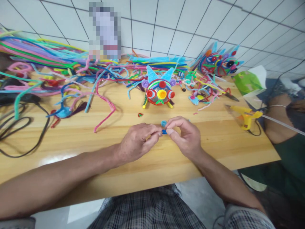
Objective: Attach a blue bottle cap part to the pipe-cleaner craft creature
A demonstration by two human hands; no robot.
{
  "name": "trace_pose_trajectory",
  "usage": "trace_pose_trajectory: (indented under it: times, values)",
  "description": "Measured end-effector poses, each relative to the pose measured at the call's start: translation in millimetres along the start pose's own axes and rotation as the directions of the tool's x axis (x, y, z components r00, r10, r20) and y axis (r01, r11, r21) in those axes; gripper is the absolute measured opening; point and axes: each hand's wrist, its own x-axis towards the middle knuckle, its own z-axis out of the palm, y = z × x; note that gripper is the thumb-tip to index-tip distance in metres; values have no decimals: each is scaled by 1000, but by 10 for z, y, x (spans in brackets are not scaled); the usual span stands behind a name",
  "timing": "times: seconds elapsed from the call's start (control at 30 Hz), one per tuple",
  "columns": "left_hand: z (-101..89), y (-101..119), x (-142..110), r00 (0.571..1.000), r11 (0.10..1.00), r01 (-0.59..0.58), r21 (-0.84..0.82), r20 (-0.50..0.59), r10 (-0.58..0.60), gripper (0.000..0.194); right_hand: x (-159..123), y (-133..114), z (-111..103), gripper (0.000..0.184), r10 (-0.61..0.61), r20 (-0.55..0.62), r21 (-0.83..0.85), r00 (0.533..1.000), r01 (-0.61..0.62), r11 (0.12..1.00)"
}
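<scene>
My left hand (139,141) and my right hand (184,135) meet over the table, each closed in a pinch. Between their fingertips is a small dark blue pipe cleaner piece (164,131); its full shape is hidden by the fingers. Just beyond it lies a light blue pipe cleaner coil (163,123). Farther back stands a pipe cleaner figure (160,92) with light blue pointed ears, red and white eyes and a yellow nose. A small red and green coil (140,114) rests to the left of it.
Loose pipe cleaners (47,52) pile along the back and left. A black cable (35,148) loops at left. Toward the right lie a yellow glue gun (246,117) and a green packet (249,81). Two similar figures (218,62) stand behind. Another person's arm (280,117) is at far right.
</scene>
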Motion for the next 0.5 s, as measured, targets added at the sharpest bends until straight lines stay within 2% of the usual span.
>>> trace_pose_trajectory:
  times: [0.17, 0.5]
  values:
    - [0, -1, -2, 1000, 1000, 14, 0, 10, -14, 11, -3, -30, -18, 8, 25, 11, -30, 1000, -25, 999]
    - [0, 9, 8, 1000, 1000, -1, 5, -12, 1, 11, -7, -55, -24, 12, 26, 17, -56, 1000, -25, 998]
